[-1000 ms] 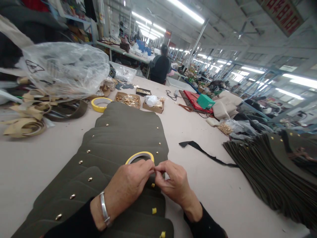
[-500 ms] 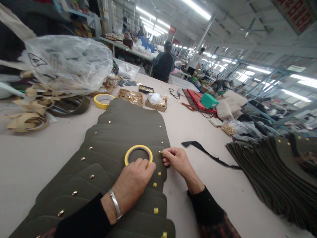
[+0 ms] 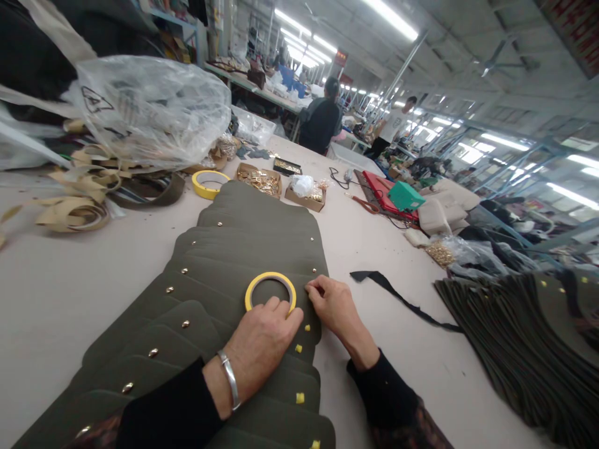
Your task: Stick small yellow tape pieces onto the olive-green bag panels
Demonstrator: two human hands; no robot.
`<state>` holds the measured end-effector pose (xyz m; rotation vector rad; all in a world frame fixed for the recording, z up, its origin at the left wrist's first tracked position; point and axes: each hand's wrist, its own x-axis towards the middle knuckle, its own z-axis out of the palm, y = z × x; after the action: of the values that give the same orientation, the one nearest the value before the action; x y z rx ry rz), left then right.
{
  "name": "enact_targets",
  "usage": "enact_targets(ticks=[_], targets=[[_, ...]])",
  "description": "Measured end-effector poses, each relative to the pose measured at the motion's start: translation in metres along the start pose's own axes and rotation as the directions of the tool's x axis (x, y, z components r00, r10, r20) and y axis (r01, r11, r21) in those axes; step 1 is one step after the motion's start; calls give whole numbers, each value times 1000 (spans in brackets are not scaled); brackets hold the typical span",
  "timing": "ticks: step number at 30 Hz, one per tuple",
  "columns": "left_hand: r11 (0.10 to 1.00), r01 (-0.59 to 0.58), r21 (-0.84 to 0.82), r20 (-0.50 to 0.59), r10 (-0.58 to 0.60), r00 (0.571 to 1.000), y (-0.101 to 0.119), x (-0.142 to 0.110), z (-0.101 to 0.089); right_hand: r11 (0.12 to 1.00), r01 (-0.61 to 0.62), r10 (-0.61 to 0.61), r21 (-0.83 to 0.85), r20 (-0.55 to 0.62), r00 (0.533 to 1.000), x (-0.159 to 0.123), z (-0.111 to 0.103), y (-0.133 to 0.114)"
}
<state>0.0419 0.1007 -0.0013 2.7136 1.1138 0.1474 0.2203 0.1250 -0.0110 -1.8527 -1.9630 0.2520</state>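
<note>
The left grip [image 3: 264,333] is closed over the near rim of the yellow tape roll [image 3: 270,275], which lies just beyond its knuckles on the overlapping green panels [image 3: 257,218]; the roll looks light, firm and best pinched by that rim. Beside it, the right grip [image 3: 337,305] has thumb and forefinger drawn together at the panels' edge (whether they pinch anything, I cannot tell), and the panels look soft, bendable, easiest held at their edges.
</note>
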Motion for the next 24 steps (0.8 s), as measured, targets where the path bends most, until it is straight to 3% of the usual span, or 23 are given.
enact_targets(ticks=[4,7,10,12,14,16,17,21,24], targets=[[1000,2,-13,4,-2,1000,-1,-1,-1,997,-75,75,6,32,997,1,-2,4],[1000,-3,-24,-12,3,1000,-1,-2,-1,996,-67,68,55,-33,997,-2,-11,11],[999,-14,-29,-32,13,999,-1,-2,0,975,221,-222,-24,-45,974,-6,-21,16],[999,-17,-28,-40,16,999,-1,-3,0,882,446,-441,-149,70,895,-6,-26,16],[1000,-14,-25,-46,12,999,-1,-3,1,772,580,-533,-262,230,814,-3,-27,12],[1000,-15,-25,-50,13,999,-1,-3,1,710,620,-509,-335,365,780,4,-27,6],[1000,-18,-26,-53,16,998,-1,-3,1,718,604,-463,-347,410,786,8,-27,3],[999,-26,-27,-58,24,998,-1,-3,2,862,398,-234,-314,448,863,25,-27,-12],[999,-25,-23,-63,24,998,-1,-3,2,916,260,-115,-305,419,901,34,-27,-19]])
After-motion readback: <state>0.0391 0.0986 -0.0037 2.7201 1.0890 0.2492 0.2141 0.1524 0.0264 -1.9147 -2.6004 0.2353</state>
